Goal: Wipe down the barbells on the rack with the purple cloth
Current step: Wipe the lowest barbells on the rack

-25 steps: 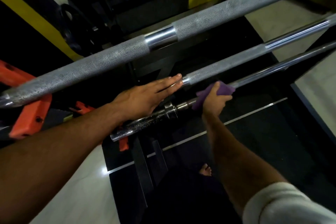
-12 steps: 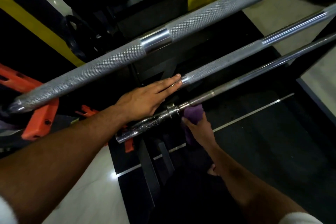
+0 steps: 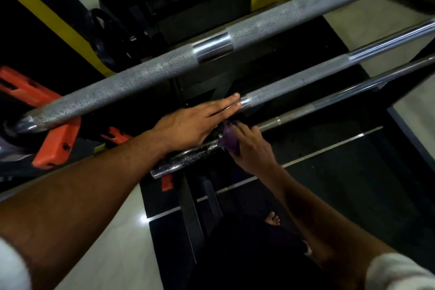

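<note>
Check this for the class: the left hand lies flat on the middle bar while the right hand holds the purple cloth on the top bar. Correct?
Not quite. The head view shows the right hand holding the purple cloth on the lowest bar, not the top bar. The left hand does lie flat on the middle bar.

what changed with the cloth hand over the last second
The right hand slid the purple cloth leftward along the lowest barbell, from mid-shaft to the collar near the sleeve, gripping the cloth throughout. The left hand stayed flat with its fingers on the middle barbell.
</note>
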